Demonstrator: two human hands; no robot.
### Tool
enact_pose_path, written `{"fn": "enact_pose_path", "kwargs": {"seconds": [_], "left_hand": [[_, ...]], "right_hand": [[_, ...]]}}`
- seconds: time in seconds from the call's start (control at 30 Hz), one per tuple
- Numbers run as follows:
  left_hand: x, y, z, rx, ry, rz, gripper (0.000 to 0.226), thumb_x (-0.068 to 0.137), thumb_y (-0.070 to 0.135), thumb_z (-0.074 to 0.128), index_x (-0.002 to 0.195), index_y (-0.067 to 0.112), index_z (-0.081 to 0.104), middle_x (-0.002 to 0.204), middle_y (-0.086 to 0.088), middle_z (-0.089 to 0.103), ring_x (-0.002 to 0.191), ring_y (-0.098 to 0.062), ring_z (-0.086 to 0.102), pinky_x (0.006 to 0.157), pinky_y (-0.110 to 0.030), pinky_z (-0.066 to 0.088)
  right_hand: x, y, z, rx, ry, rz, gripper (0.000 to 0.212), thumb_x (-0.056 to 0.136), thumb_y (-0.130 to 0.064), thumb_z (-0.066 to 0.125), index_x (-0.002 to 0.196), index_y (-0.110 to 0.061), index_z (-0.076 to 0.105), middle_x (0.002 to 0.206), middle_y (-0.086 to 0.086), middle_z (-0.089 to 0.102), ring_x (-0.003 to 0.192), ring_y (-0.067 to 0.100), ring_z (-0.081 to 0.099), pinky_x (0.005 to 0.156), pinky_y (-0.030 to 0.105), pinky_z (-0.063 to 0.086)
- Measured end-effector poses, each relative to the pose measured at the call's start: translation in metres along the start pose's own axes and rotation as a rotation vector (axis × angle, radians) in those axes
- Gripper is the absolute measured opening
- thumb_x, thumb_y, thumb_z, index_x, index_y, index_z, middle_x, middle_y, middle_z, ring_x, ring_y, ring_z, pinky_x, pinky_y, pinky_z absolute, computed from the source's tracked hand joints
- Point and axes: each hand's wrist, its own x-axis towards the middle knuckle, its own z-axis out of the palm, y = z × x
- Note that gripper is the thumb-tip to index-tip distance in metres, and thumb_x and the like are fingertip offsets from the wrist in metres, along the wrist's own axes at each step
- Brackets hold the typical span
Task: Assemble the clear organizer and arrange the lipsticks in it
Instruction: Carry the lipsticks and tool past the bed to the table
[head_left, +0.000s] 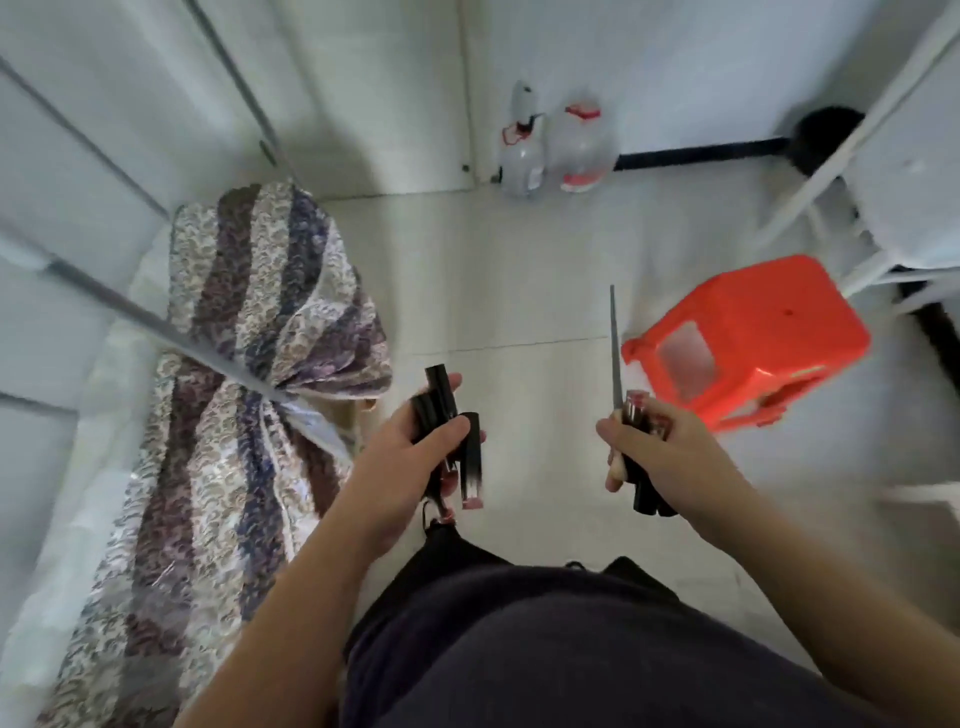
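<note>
The left hand (415, 447) grips a bundle of black lipstick tubes (457, 436), fingers curled round them from the far side and the thumb pressed across the near side. The tubes' long axes run roughly away from the person: black ends stick out beyond the fingers, and the pink-tipped ends hang out below the thumb, towards the body. They are splayed rather than neatly parallel, so the hold looks loose.

The right hand (660, 457) is likewise closed around a second clutch of lipsticks (641, 452), with reddish ends showing above the curled fingers and black ends poking out under the heel of the hand. Pinched in the same grip is a thin knife (615, 358), its pale handle against the thumb and its narrow blade pointing away from the person, well clear of the left hand.

Both hands hover at about the same height in front of the torso, apart from each other, palms turned inward, forearms angled in from either side. No clear organizer is visible anywhere, so neither hand can be called nearer to it; my reading is that the lipsticks must first be set down somewhere. Beyond the right fingers sits an orange plastic stool (748, 338) on the white tiled floor (493, 291); off to the left lies a patterned quilt in a clear bag (249, 322).
</note>
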Motion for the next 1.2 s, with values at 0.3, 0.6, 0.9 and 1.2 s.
{"fn": "enact_pose_path", "kwargs": {"seconds": [0.3,0.6,0.9,1.2], "left_hand": [[0.074,0.073,0.202,0.27,-0.478,0.019,0.039,0.09,0.034,0.065,0.123,0.053,0.063,0.098,-0.005,0.078,0.076,-0.021,0.061,0.058,-0.033,0.051],[0.171,0.11,0.349,0.31,-0.687,-0.006,0.03,0.08,0.04,0.07,0.109,0.046,0.071,0.099,-0.025,0.067,0.075,-0.027,0.058,0.058,-0.038,0.052],[0.252,0.169,0.501,0.451,-0.855,0.012,0.04,0.09,0.033,0.068,0.128,0.045,0.063,0.102,-0.028,0.065,0.074,-0.035,0.059,0.067,-0.049,0.054],[0.302,0.177,0.705,0.413,-0.87,0.001,0.041,0.084,0.035,0.072,0.122,0.047,0.067,0.091,-0.01,0.076,0.073,-0.023,0.071,0.06,-0.035,0.059]], "right_hand": [[-0.075,0.065,-0.152,0.334,0.565,0.105,0.017,0.079,-0.045,0.069,0.074,-0.029,0.066,0.058,0.008,0.066,0.059,0.035,0.061,0.071,0.056,0.049],[-0.059,0.078,-0.267,0.336,0.776,0.184,0.016,0.095,-0.026,0.066,0.08,-0.019,0.066,0.063,0.008,0.068,0.061,0.022,0.07,0.075,0.044,0.054],[-0.039,0.076,-0.387,0.479,0.992,0.231,0.024,0.096,-0.026,0.065,0.074,-0.016,0.061,0.063,0.015,0.067,0.046,0.024,0.054,0.044,0.028,0.042],[-0.024,0.133,-0.561,0.499,1.038,0.241,0.023,0.094,-0.023,0.067,0.082,-0.004,0.06,0.06,0.015,0.066,0.044,0.015,0.058,0.043,0.016,0.041]]}}
